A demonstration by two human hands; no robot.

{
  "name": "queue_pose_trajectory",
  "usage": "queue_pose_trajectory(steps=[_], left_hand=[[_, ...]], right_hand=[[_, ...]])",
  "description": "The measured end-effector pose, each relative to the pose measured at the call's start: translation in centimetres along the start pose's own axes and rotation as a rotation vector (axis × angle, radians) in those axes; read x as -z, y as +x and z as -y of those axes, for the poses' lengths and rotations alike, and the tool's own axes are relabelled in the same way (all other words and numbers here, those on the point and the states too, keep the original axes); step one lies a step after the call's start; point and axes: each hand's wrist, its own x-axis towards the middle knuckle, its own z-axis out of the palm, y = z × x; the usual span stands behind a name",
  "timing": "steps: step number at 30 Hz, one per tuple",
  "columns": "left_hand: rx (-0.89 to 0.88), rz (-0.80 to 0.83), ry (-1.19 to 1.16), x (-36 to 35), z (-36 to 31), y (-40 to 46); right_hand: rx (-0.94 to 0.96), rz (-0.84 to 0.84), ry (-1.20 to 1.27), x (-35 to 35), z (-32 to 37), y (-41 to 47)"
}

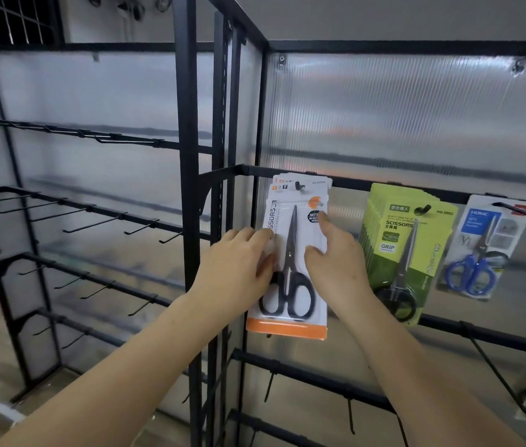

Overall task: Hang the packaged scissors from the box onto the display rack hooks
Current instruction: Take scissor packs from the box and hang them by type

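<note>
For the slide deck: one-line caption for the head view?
Both hands steady a white-and-orange carded pack of black-handled scissors on a black rack hook.
</note>
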Motion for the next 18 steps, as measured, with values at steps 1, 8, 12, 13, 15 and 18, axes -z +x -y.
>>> queue_pose_trajectory(steps=[1,8,12,13,15,18], left_hand=[[0.016,-0.003,-0.054,0.0,0.0,0.0],[0.054,0.018,-0.177,0.1,0.3,-0.5],[0.185,0.059,-0.524,0.3,0.0,-0.3],[0.251,0.079,-0.659,0.4,0.0,-0.1],[0.340,0.096,-0.841,0.3,-0.1,-0.1],[0.362,0.032,-0.914,0.0,-0.3,-0.1]], right_hand=[[0.013,0.003,0.017,0.0,0.0,-0.4],[0.085,-0.080,0.202,-0.5,-1.6,-2.5],[0.125,-0.121,0.258,-1.0,-1.9,-2.8],[0.153,-0.132,0.243,-1.2,-2.0,-3.1],[0.187,-0.154,0.222,-1.6,-2.5,-3.7],[0.185,-0.176,0.228,-1.7,-2.9,-3.8]])
